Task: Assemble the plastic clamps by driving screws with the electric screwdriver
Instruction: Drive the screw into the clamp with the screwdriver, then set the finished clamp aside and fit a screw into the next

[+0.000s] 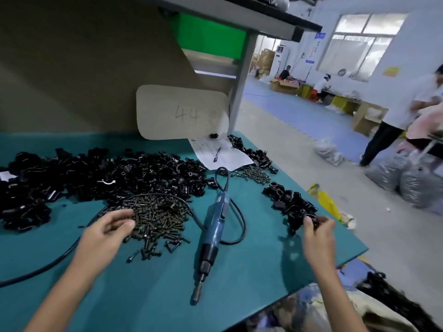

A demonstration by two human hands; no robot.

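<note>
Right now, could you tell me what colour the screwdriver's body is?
Blue, with a black tip end; screwdriver, head view.

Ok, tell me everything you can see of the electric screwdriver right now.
The electric screwdriver lies flat on the teal mat between the hands, untouched. Its blue, plastic-looking body narrows to a black collar and a metal bit pointing towards the person. A black cable leaves the far end in a loop, curls beside it and runs off left past the screw pile. The left hand hovers at the screws; the right hand grips a black clamp part.
</note>
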